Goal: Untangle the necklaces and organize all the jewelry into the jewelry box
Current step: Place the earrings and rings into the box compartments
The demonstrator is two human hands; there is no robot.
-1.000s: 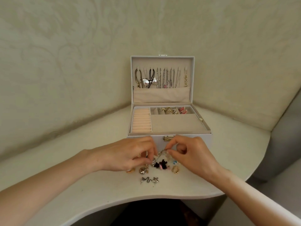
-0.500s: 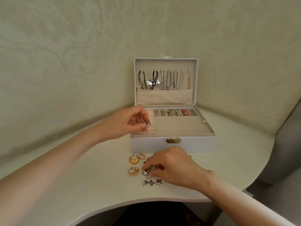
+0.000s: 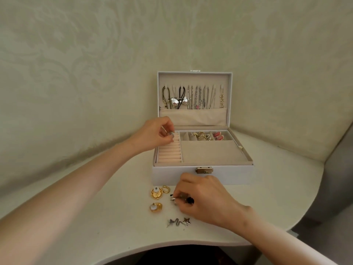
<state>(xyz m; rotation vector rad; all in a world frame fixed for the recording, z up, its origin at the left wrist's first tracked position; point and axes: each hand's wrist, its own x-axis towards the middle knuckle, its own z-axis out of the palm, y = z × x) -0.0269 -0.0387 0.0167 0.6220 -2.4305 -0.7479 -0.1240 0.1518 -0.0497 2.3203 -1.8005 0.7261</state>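
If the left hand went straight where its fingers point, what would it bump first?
Probably the pink ring rolls: the left hand, pinching a small ring, points down and right at their far end. How close it is, I cannot tell from one view.

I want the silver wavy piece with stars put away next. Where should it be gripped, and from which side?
Pinch the silver wavy piece at its narrow middle, between the star ends, coming down from above. It lies flat on the table, apart from the gold earrings, so a top pinch across the thin waist probably holds best.
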